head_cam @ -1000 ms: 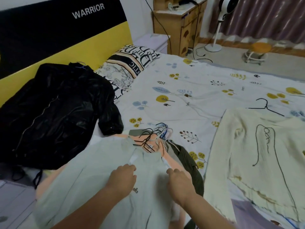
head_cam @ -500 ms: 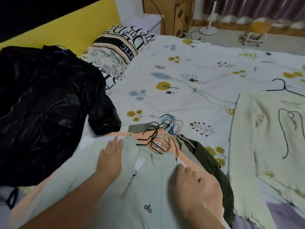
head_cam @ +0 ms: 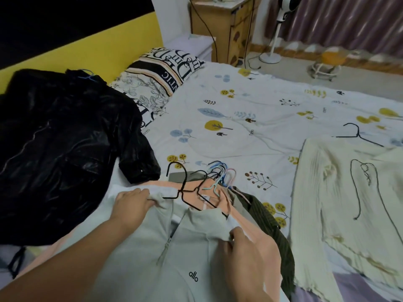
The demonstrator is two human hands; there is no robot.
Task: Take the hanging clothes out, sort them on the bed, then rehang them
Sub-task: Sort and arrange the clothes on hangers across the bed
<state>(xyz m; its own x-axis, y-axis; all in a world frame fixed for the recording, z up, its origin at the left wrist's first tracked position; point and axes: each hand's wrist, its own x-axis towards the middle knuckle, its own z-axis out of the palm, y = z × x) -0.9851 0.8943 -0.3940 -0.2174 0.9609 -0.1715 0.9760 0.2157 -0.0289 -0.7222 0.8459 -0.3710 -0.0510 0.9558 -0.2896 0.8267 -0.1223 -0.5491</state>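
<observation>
A bed (head_cam: 250, 118) with a white leaf-printed cover fills most of the view, its yellow and black headboard (head_cam: 91, 51) at the far left. A shiny black jacket (head_cam: 58, 144) lies spread over the left side, partly covering a patterned pillow (head_cam: 161, 77). On the right side lies a cream ribbed top (head_cam: 340, 197) with a dark cord across it, and a lone black hanger (head_cam: 357, 134) rests on the cover just beyond it. Nearest the camera, a pile of clothes sits at the bed's front edge: a pale grey zip top (head_cam: 174, 247) with a small logo on top, a peach garment (head_cam: 257, 232) under it and a dark green striped one (head_cam: 272, 227) at the right. A bunch of hangers (head_cam: 205, 182), black, blue and pink, pokes out past the collars. The left hand (head_cam: 133, 205) grips the grey top's left shoulder with fingers curled into the cloth, and the right hand (head_cam: 242, 251) pinches its right shoulder, fingertips clamped on the fabric. Beyond the bed stand a wooden cabinet (head_cam: 226, 29), a fan stand (head_cam: 272, 40) and a small yellow stool (head_cam: 329, 62) before a purple curtain (head_cam: 349, 20)
</observation>
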